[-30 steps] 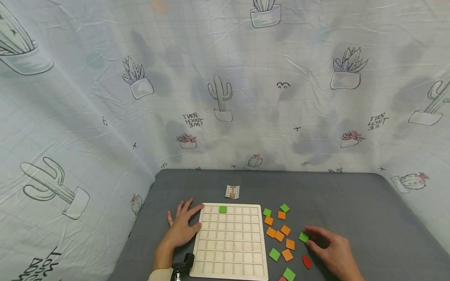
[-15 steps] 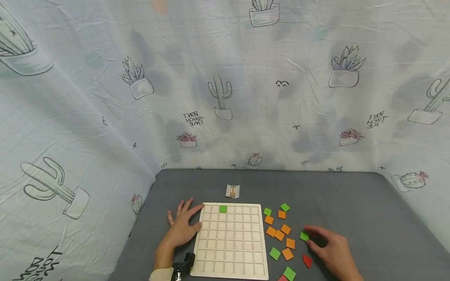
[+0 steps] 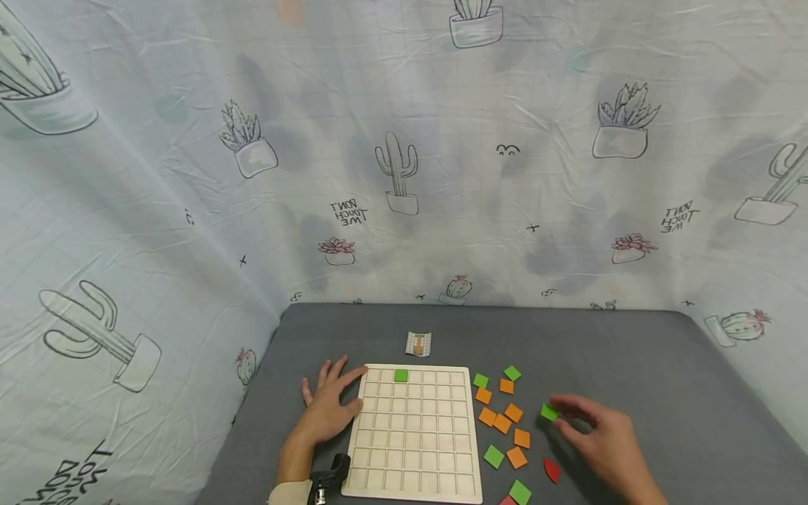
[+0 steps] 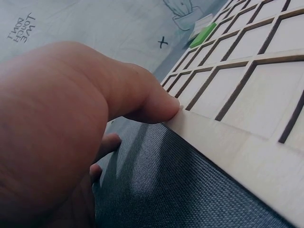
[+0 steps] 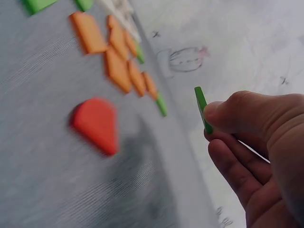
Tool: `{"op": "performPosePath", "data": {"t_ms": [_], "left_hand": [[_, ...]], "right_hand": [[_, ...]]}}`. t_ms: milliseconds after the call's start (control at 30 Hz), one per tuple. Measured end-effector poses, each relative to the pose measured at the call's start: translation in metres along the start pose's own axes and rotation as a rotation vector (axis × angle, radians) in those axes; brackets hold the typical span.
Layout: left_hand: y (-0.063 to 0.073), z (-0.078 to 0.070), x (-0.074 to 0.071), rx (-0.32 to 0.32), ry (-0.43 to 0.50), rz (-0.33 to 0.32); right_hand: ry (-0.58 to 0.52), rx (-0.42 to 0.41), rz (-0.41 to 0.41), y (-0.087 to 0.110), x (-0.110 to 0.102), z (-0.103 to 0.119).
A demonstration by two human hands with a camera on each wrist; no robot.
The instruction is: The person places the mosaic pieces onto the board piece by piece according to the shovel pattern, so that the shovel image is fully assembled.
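My left hand [image 3: 326, 410] rests at the left edge of a pale wooden grid board [image 3: 416, 442], fingers spread and thumb touching the rim. In the left wrist view a fingertip presses on the board's edge [image 4: 190, 121]. One green square tile [image 3: 400, 376] sits in a top-row cell. To the right, my right hand [image 3: 600, 438] pinches another green square tile [image 5: 201, 104] between thumb and fingers, raised above the grey table. A red quarter-round piece [image 3: 552, 470] lies just left of that hand's wrist.
Between board and right hand lie several orange square tiles [image 3: 501, 423] and several green ones [image 3: 494, 457]. A small printed card [image 3: 418, 344] lies behind the board. At the front a red piece [image 3: 508, 501] is partly out of view. A cactus-print curtain [image 3: 454, 175] encloses the table.
My right hand has lifted the green tile off the table, moving slightly away from me and to the right. The left hand and the board stay in place.
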State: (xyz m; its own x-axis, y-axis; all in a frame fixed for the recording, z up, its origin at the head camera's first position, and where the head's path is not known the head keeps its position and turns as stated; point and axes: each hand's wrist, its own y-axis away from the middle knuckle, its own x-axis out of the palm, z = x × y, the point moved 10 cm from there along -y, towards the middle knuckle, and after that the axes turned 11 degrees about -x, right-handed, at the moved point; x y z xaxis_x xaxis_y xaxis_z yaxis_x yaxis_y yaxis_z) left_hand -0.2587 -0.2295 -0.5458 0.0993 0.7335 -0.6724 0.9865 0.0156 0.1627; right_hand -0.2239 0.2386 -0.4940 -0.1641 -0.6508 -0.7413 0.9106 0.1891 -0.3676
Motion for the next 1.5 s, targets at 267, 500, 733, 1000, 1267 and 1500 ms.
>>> {"op": "performPosePath", "data": {"t_ms": [267,500,733,1000,1267,1500], "left_hand": [[0.0,0.001,-0.001,-0.004,-0.008,-0.005],[0.0,0.0,-0.001,0.001,0.002,-0.004],[0.0,-0.001,-0.001,-0.009,0.009,0.009],[0.001,-0.002,-0.001,0.001,0.009,-0.008],[0.0,-0.002,-0.002,0.001,0.014,-0.024],[0.0,-0.001,-0.001,0.014,0.026,-0.035]], "right_hand": [[-0.003,-0.142,-0.035,-0.025,-0.012,0.03],[-0.037,-0.234,-0.003,-0.05,-0.008,0.06],[-0.058,-0.324,0.017,-0.073,0.006,0.082],[-0.177,-0.347,0.085,-0.093,0.03,0.098],[-0.234,-0.357,0.149,-0.108,0.055,0.111],[-0.286,-0.385,0.184,-0.117,0.075,0.122]]}}
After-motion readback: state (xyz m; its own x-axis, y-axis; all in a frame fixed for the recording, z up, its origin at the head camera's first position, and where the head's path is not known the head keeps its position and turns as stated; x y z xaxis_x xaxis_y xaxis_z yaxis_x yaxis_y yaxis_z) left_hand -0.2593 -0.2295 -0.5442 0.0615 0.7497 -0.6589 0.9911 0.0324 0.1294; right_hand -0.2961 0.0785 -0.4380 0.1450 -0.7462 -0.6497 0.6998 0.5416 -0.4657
